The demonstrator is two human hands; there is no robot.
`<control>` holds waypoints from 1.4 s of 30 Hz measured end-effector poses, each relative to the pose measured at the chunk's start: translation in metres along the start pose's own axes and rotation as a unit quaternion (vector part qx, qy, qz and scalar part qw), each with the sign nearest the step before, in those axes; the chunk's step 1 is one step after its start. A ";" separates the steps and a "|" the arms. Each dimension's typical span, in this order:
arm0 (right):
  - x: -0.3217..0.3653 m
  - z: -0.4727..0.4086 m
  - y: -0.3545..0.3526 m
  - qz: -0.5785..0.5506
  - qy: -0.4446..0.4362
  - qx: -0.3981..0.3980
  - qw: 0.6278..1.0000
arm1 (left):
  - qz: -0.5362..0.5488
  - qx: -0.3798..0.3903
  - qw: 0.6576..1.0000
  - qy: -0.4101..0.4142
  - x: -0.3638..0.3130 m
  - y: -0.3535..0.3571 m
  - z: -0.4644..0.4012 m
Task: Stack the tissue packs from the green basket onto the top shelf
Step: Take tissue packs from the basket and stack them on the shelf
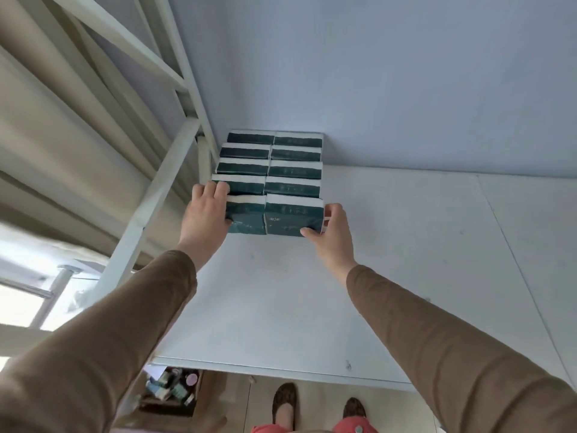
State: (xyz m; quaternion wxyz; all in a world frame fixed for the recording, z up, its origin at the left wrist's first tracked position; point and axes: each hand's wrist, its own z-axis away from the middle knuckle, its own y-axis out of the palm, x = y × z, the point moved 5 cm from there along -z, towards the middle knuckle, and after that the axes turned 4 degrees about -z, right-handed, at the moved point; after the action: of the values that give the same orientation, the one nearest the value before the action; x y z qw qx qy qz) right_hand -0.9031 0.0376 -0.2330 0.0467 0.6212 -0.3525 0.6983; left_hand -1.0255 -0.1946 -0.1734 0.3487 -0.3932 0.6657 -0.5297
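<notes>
Dark green and white tissue packs stand in two columns, several high, at the back left of the white top shelf, against the wall. My left hand presses on the left side of the nearest left pack, fingers curled over its top corner. The right end of the nearest right pack is gripped by my right hand, thumb on its front face. The green basket is not in view.
A white metal frame with slanted bars rises to the left of the shelf, with beige curtains behind it. The pale wall backs the shelf. Below the shelf's front edge are a box of small items and my feet on the floor.
</notes>
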 end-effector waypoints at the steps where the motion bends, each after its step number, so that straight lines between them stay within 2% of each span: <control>1: 0.001 0.001 0.001 0.002 -0.001 -0.009 1.000 | 0.002 -0.004 1.000 -0.001 0.001 0.001 -0.001; 11: 0.006 0.003 0.005 0.030 0.029 -0.009 0.999 | -0.012 -0.007 1.000 0.014 0.001 0.000 0.003; 14: 0.004 0.011 -0.004 0.041 0.036 0.011 0.998 | -0.044 -0.034 0.997 0.047 -0.014 -0.007 0.011; 18: 0.000 0.032 -0.039 0.075 0.020 0.000 0.997 | -0.012 -0.059 0.992 0.111 -0.064 -0.015 0.023; 23: -0.013 0.076 -0.123 0.179 -0.006 -0.036 0.983 | 0.041 -0.049 0.978 0.200 -0.163 -0.021 0.048; 27: -0.043 0.132 -0.213 0.254 -0.002 -0.086 0.963 | 0.077 -0.003 0.955 0.288 -0.267 -0.017 0.087; 37: -0.176 0.344 -0.458 0.304 0.119 -0.168 0.930 | 0.141 0.062 0.885 0.440 -0.557 -0.008 0.275; 42: -0.243 0.419 -0.552 0.303 0.181 -0.190 0.916 | 0.138 0.097 0.860 0.482 -0.668 0.002 0.352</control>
State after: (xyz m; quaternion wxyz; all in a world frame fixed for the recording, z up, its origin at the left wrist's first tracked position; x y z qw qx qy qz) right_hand -0.2215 0.3098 -0.2203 0.0134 0.3275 -0.6355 0.6991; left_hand -0.4171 0.2504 -0.2125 0.0902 0.0435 0.7434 -0.6613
